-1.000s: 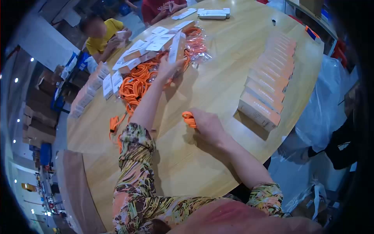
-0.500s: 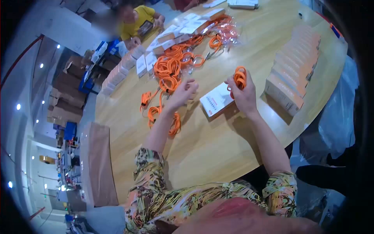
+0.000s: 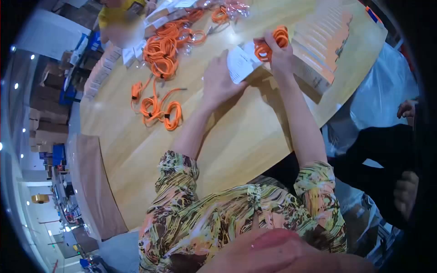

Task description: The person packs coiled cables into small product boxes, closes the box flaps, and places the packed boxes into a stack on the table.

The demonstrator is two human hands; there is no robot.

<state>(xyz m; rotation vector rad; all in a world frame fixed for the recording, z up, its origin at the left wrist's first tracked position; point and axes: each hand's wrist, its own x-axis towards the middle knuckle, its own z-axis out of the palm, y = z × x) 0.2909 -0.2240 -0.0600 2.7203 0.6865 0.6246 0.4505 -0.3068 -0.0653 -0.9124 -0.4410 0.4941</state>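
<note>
Tabletop [image 3: 236, 136] under cords [image 3: 160, 49]; lights [image 3: 32, 56] beyond

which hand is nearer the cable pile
Left. The left hand is right of the cable pile, at a white box; the right hand is farther right, holding a coil.

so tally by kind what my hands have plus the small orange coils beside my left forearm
Orange cable coil in right hand: 1
White-topped box at left hand: 1
Small orange cable coils lying there: 3
Total: 5
</note>
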